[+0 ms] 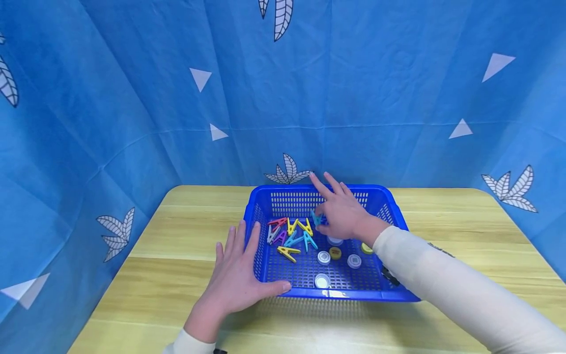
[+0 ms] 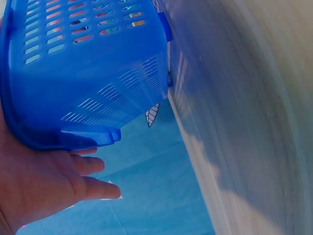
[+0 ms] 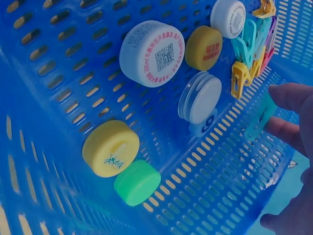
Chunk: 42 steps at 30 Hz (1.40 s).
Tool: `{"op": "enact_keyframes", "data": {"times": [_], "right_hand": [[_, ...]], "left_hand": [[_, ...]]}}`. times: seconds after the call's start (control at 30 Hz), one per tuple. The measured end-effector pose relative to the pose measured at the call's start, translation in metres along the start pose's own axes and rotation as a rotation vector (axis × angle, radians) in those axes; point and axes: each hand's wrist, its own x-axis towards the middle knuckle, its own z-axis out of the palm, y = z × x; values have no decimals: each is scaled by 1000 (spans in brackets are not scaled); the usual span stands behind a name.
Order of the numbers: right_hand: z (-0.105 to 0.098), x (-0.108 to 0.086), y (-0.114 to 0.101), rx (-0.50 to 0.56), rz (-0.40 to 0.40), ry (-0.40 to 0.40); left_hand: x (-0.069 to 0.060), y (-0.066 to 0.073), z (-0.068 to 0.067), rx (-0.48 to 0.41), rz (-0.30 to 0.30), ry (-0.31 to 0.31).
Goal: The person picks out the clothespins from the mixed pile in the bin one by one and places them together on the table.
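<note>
Pale sleeve (image 1: 460,285) nearest me, lower right: the right grip (image 1: 345,214) pinches one teal clothespin (image 1: 316,218) in the blue basket (image 1: 367,295), not let go yet. Other clothespins (image 1: 294,240) already lie left of the bottle caps (image 1: 335,253); left grip (image 1: 234,278) holds nothing.

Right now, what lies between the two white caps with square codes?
A yellow cap with red print lies between them in the blue basket, clearest in the right wrist view.
</note>
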Motion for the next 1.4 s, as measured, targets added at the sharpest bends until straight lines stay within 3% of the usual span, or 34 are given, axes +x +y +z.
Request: {"op": "enact_keyframes", "data": {"times": [0.73, 1.4], "right_hand": [[-16, -10, 7, 4, 34, 52], [-34, -15, 13, 2, 92, 47]], "left_hand": [[1, -1, 1, -1, 3, 5], [1, 0, 0, 1, -4, -3]]}}
